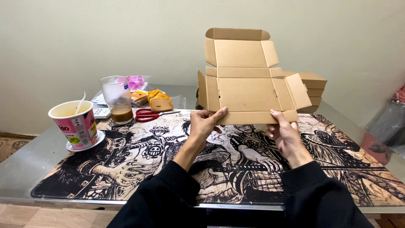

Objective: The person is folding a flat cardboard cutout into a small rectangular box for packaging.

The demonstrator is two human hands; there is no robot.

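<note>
Brown cardboard box blank (247, 90) stands upright above the mat (126, 169), my left hand (203, 124) and right hand (286, 134) pinching its near bottom edge so the flaps hang free.

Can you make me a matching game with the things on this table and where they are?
Things:
1. flat cardboard box
2. red scissors
3. pink noodle cup
4. stack of folded boxes

Places:
A. on a saucer at the left
B. behind the held box, at the right
C. held up by the left hand and right hand
D. lying beside the glass of brown drink

Pairs: 1-C, 2-D, 3-A, 4-B
</note>
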